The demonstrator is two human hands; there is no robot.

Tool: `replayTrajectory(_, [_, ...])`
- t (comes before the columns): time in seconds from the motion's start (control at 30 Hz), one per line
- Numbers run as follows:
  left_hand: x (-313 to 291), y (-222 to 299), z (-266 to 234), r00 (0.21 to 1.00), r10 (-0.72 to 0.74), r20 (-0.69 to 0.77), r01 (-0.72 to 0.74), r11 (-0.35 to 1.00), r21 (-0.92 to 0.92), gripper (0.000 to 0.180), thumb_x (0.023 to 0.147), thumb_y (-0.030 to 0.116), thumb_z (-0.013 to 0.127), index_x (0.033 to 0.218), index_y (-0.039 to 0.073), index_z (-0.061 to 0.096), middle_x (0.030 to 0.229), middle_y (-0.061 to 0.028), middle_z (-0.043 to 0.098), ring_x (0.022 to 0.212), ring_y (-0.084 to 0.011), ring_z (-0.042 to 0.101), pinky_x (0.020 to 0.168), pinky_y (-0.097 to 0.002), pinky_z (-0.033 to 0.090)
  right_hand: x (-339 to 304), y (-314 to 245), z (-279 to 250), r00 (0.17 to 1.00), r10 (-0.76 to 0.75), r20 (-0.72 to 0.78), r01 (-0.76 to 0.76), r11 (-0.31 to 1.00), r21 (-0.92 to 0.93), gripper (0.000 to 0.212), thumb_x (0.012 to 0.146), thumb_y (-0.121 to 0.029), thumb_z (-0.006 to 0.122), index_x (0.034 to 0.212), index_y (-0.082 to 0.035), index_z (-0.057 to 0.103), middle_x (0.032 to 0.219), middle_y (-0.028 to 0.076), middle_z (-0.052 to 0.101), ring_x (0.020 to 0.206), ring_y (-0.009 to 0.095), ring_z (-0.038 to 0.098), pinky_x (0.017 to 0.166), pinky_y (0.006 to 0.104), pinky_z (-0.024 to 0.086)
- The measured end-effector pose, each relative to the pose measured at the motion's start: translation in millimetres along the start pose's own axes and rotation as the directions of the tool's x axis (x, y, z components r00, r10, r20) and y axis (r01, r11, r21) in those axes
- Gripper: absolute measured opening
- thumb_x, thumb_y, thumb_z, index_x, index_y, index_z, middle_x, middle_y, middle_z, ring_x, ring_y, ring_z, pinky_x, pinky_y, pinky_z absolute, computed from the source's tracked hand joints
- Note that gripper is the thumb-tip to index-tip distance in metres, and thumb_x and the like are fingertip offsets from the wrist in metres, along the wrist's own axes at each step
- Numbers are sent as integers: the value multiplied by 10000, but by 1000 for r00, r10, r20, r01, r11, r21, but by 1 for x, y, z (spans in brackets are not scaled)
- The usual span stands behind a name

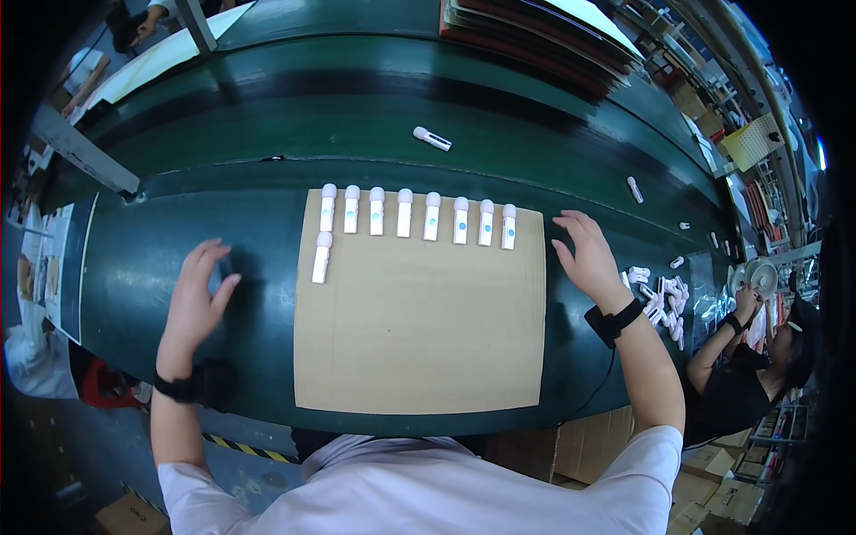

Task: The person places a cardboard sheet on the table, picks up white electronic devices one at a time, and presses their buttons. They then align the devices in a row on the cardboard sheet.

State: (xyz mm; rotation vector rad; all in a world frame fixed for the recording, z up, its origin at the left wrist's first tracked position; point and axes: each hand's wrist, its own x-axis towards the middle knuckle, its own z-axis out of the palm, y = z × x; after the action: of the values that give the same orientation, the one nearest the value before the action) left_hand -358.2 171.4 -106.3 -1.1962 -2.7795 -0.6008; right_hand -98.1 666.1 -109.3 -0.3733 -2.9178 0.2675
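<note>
A flat sheet of brown cardboard (419,339) lies on the green worktop in front of me. Along its far edge stretches a row of several small white wand-shaped pieces (406,214) with rounded pale pink heads, most with a blue dot. One more such piece (321,259) lies below the row's left end. My left hand (198,292) hovers left of the cardboard, fingers apart and holding nothing. Just past the cardboard's right edge is my right hand (586,257), also open and bare, nearest to the row's right end. Black bands circle both wrists.
A pile of similar pieces (664,303) sits right of my right forearm. Single ones lie on the green belt (339,116), including one beyond the row (432,138). Stacked sheets (535,40) rest at the back. A co-worker (749,366) handles something at the right.
</note>
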Motion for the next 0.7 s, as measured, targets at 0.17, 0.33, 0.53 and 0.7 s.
replayTrajectory(0.17, [78, -11, 4, 988, 155, -22, -156, 987, -49, 340, 857, 137, 668, 1166, 27, 579, 1239, -168, 576, 1177, -355, 535, 1003, -398, 434, -8, 30, 31, 985, 130, 113, -111, 981, -160, 567, 938, -262, 545, 1442, -90, 349, 1506, 191, 292, 1402, 395, 252, 1126, 494, 253])
replayTrajectory(0.33, [152, 6, 6, 965, 258, 41, -257, 966, -24, 304, 853, 125, 671, 1132, 35, 592, 1182, -151, 599, 1137, -337, 558, 977, -385, 452, -12, 37, 34, 930, 250, 269, -210, 963, -171, 650, 989, -357, 407, 1531, -99, 156, 1592, 182, 90, 1474, 382, 52, 1154, 557, 95])
replayTrajectory(0.53, [227, 32, 23, 882, 441, 164, -458, 885, 83, 270, 840, 134, 680, 1090, 53, 616, 1117, -116, 629, 1078, -319, 584, 922, -397, 490, -12, 35, 29, 911, 265, 317, -220, 961, -169, 652, 991, -359, 384, 1533, -90, 138, 1597, 181, 69, 1479, 377, 27, 1159, 550, 59])
replayTrajectory(0.7, [272, 56, 53, 808, 524, 270, -549, 836, 18, 272, 837, 162, 686, 1089, 79, 632, 1114, -107, 635, 1077, -306, 589, 913, -398, 494, -12, 35, 30, 910, 263, 320, -211, 959, -188, 655, 984, -338, 390, 1530, -78, 140, 1593, 187, 79, 1477, 381, 35, 1160, 548, 54])
